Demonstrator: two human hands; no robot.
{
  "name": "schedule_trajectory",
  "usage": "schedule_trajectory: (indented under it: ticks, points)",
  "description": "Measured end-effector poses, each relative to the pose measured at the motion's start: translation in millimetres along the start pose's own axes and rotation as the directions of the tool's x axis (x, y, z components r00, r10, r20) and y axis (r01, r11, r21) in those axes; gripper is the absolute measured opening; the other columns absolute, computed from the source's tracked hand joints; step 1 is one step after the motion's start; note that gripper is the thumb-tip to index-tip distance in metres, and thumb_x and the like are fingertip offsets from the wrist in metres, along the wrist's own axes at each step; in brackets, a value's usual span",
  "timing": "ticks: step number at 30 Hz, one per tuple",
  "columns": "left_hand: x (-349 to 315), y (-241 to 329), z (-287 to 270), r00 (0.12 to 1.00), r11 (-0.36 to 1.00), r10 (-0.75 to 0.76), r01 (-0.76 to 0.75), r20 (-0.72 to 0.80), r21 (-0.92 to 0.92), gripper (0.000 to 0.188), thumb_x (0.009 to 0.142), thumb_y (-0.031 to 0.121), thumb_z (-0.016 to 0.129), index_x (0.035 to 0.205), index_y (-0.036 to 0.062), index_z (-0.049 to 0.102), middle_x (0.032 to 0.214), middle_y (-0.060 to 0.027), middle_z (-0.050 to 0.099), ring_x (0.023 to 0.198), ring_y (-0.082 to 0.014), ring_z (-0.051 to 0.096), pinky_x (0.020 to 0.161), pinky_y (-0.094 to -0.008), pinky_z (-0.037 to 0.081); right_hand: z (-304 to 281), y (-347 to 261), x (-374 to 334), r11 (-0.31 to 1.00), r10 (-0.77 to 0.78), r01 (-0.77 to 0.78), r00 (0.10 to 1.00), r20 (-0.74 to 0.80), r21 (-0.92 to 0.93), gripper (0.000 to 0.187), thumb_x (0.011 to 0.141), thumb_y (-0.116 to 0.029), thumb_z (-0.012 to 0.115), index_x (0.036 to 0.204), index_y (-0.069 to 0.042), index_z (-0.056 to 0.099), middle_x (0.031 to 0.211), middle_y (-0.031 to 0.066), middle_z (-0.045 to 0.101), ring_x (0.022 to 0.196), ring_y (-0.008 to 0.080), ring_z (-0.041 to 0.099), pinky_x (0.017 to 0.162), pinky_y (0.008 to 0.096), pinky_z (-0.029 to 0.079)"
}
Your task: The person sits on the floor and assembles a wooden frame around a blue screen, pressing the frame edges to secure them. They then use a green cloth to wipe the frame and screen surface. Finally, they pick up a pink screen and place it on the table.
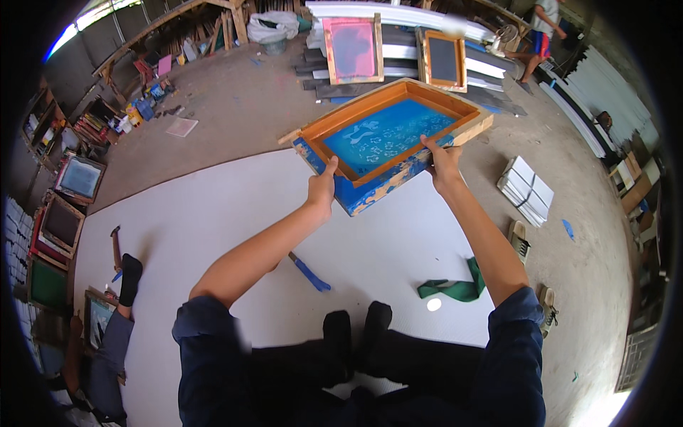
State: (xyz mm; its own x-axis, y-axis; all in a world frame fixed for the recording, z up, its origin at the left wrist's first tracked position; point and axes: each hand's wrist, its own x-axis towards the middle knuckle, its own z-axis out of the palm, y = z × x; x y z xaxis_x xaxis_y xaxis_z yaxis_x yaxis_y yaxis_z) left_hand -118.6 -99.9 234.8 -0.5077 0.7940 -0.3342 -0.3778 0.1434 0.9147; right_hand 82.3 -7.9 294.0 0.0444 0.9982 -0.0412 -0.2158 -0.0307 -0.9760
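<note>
Both my hands hold up a wooden screen-printing frame (398,132) with blue mesh, pale printed shapes on it and blue paint smeared along its near side. My left hand (322,188) grips its near left corner, thumb over the rim. On the near right side, my right hand (442,162) is closed round the edge with its thumb on top. The fingers beneath the frame are hidden. It is tilted and raised over a white mat (192,206). Below it on the mat lie a tool with a blue handle (311,275) and a green cloth strip (455,287).
Two more framed screens (353,50) lean on stacked white boards at the back. A co-worker's leg (114,341) rests on the mat's left edge near a hammer (116,249). Shoes (519,240) and a strapped bundle of white sheets (525,191) lie at right. Another person (544,35) stands far right.
</note>
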Motion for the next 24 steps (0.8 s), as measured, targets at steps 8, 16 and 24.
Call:
schedule_trajectory:
  ticks: [8, 16, 24]
  points:
    - [84, -64, -19, 0.939, 0.962, -0.240, 0.196, 0.247, 0.192, 0.068, 0.082, 0.053, 0.060, 0.114, -0.0062, 0.050, 0.103, -0.0085, 0.057, 0.095, -0.0160, 0.054, 0.085, -0.0314, 0.043, 24, 62, 80, 0.952, -0.231, 0.244, 0.969, 0.091, -0.185, 0.080, 0.080, -0.009, 0.067, 0.135, 0.000, 0.010, 0.121, 0.0214, 0.041, 0.109, 0.0265, 0.048, 0.092, 0.0373, 0.042]
    - [71, 60, 10, 0.770, 0.758, -0.347, -0.106, 0.535, 0.644, 0.052, 0.089, 0.040, 0.055, 0.128, 0.0056, 0.048, 0.115, -0.0121, 0.058, 0.106, -0.0208, 0.055, 0.088, -0.0335, 0.043, 31, -106, 113, 0.714, -0.289, 0.316, 0.946, 0.147, -0.625, 0.085, 0.081, -0.010, 0.066, 0.145, -0.006, 0.011, 0.109, 0.0244, 0.057, 0.091, 0.0285, 0.062, 0.081, 0.0353, 0.048]
    - [18, 273, -3, 0.981, 0.888, 0.142, -0.184, 0.130, 0.422, 0.038, 0.088, 0.022, 0.061, 0.121, 0.0053, 0.054, 0.105, -0.0095, 0.061, 0.100, -0.0176, 0.057, 0.087, -0.0292, 0.044, 46, -379, 87, 0.174, -0.261, 0.596, 0.795, 0.547, -0.784, 0.080, 0.076, -0.009, 0.068, 0.142, -0.019, 0.025, 0.108, 0.0213, 0.060, 0.091, 0.0396, 0.061, 0.076, 0.0448, 0.052]
